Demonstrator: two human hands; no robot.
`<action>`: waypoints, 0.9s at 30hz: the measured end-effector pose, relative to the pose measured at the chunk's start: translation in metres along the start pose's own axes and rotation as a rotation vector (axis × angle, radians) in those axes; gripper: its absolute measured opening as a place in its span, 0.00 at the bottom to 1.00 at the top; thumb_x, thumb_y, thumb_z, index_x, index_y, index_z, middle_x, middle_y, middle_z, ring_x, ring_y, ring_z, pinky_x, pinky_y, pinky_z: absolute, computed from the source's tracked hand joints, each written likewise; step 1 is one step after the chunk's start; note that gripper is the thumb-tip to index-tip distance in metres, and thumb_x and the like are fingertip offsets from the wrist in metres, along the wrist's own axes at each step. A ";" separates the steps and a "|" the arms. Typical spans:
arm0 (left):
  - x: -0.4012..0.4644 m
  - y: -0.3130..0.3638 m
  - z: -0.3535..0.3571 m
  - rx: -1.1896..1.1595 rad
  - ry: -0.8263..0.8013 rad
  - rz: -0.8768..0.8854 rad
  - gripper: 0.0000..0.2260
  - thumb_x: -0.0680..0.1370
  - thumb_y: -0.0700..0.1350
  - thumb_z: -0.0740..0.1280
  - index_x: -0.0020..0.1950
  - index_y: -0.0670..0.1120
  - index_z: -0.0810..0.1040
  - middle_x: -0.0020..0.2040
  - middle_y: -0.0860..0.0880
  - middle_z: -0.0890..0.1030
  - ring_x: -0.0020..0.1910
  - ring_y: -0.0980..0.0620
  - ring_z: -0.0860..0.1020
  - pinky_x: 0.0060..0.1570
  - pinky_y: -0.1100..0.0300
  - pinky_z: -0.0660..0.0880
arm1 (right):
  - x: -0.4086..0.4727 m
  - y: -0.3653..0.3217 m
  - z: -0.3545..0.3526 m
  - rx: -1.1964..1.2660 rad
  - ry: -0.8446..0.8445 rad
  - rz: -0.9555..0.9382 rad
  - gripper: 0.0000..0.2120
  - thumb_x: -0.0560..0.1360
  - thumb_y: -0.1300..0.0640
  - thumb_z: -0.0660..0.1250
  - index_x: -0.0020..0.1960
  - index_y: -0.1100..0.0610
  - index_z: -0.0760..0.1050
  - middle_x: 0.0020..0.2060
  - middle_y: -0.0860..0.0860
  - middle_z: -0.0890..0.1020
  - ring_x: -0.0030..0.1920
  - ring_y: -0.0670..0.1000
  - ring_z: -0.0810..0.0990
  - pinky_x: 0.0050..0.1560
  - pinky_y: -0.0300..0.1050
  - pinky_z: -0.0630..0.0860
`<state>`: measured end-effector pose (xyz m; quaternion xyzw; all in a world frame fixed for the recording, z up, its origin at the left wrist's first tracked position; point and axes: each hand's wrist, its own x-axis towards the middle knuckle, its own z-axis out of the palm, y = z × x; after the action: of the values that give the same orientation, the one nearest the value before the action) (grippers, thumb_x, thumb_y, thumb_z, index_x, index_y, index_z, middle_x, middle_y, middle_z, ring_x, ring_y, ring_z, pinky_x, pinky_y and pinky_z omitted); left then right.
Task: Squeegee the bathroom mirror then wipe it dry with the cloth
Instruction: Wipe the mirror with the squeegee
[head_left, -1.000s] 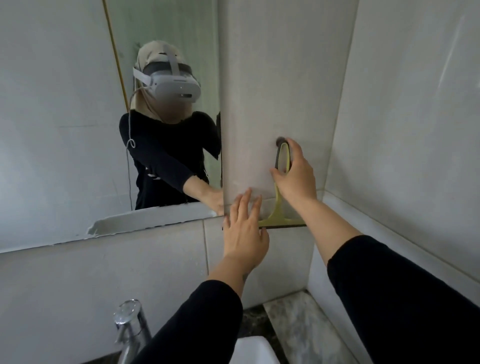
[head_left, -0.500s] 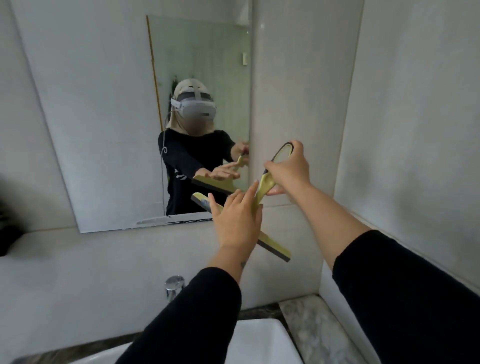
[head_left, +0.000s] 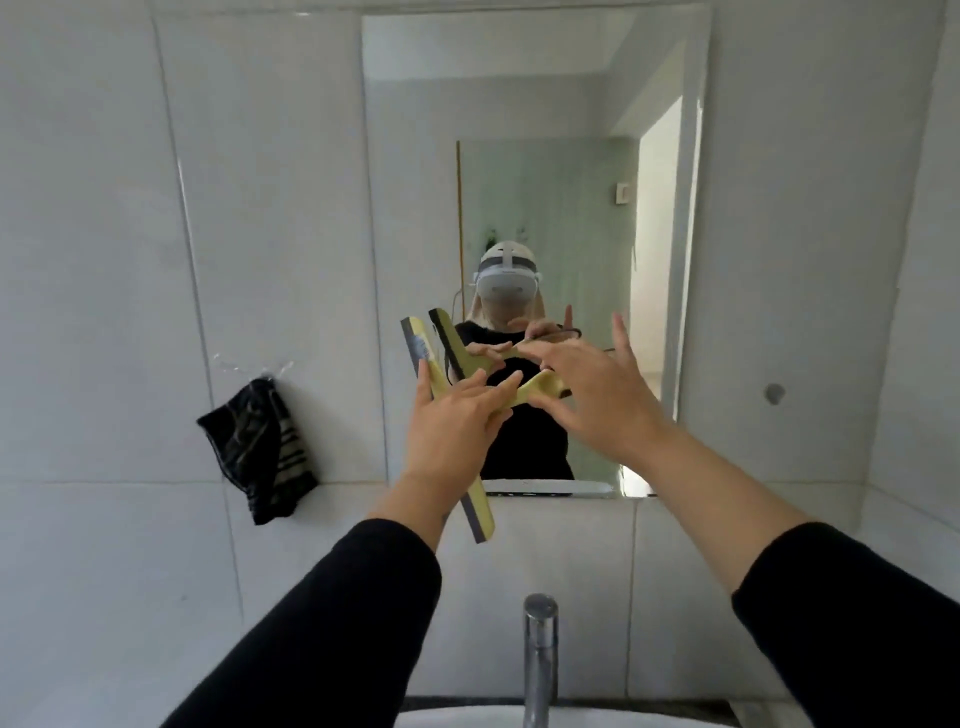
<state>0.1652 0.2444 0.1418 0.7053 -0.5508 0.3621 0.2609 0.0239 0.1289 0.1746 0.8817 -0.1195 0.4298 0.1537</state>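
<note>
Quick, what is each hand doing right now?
Left hand: closed on the squeegee, gripping near its blade.
Right hand: open, fingers spread by the squeegee's handle, not gripping it.

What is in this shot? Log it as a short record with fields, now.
setting: tiled bathroom wall, mirror above a tap
squeegee: yellow, dark blade, held in front of the mirror, tilted
left hand: fingers on the squeegee's crossbar
right hand: fingers spread by the handle; grip unclear
cloth: dark, striped, hanging on the wall left of the mirror, untouched
</note>
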 end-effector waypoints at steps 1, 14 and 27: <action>0.000 -0.012 -0.005 -0.012 0.023 0.008 0.18 0.81 0.51 0.59 0.71 0.58 0.68 0.60 0.56 0.81 0.70 0.54 0.69 0.75 0.44 0.45 | 0.008 -0.008 0.002 0.046 -0.016 0.011 0.23 0.73 0.49 0.71 0.67 0.48 0.71 0.56 0.46 0.81 0.62 0.50 0.76 0.74 0.60 0.46; 0.056 -0.143 -0.057 -0.156 0.172 -0.193 0.26 0.80 0.60 0.46 0.77 0.54 0.51 0.78 0.56 0.53 0.77 0.57 0.46 0.76 0.48 0.47 | 0.160 -0.024 -0.036 -0.402 0.200 -0.101 0.20 0.70 0.65 0.69 0.55 0.46 0.83 0.45 0.56 0.80 0.40 0.60 0.74 0.46 0.57 0.73; 0.117 -0.140 -0.008 -0.212 -0.059 -0.341 0.38 0.78 0.60 0.58 0.75 0.57 0.33 0.77 0.54 0.33 0.76 0.50 0.35 0.75 0.44 0.53 | 0.306 -0.025 -0.057 -0.495 0.072 0.091 0.23 0.82 0.45 0.50 0.73 0.28 0.50 0.59 0.56 0.68 0.58 0.60 0.67 0.58 0.58 0.66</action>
<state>0.3137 0.2178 0.2439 0.7673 -0.4659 0.2320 0.3747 0.1757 0.1496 0.4471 0.7951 -0.2551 0.4251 0.3495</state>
